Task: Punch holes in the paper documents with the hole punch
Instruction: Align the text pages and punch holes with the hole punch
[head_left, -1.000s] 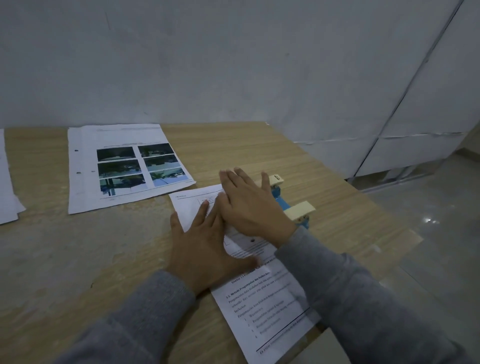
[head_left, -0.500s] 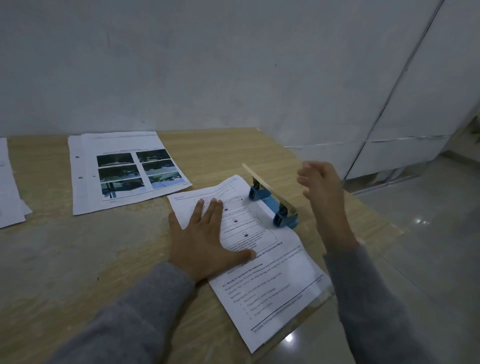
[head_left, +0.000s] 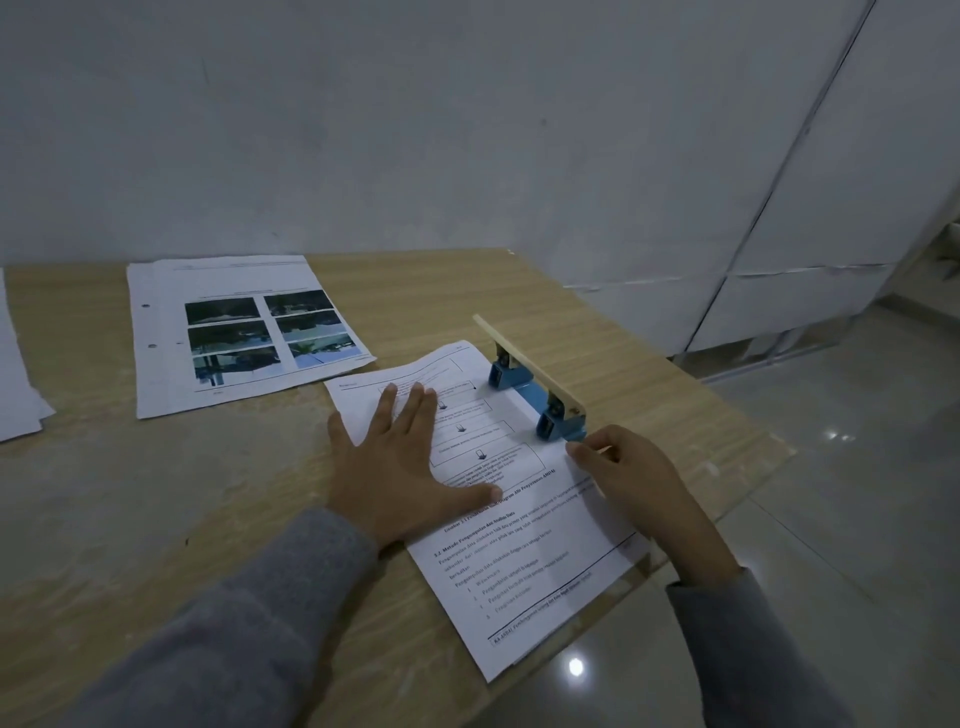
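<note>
A printed text sheet (head_left: 530, 566) lies at an angle on the wooden table (head_left: 156, 519), its right edge tucked under a blue hole punch (head_left: 535, 387) whose cream lever is raised. My left hand (head_left: 400, 467) lies flat on the sheet with fingers spread, pressing it down. My right hand (head_left: 639, 478) rests on the sheet's right edge just in front of the punch, fingers curled and pinching the paper edge. The sheet's near corner hangs past the table's front edge.
A sheet with several photos (head_left: 234, 332) and two punched holes lies at the back left. More paper (head_left: 15, 395) pokes in at the far left. The table ends close on the right; glossy tiled floor (head_left: 831, 519) and white wall panels (head_left: 779, 260) lie beyond.
My right hand pressed the punch lever a second ago, then lifted off and the lever sprang up. It has now come down to the sheet's right edge. My left hand stayed put.
</note>
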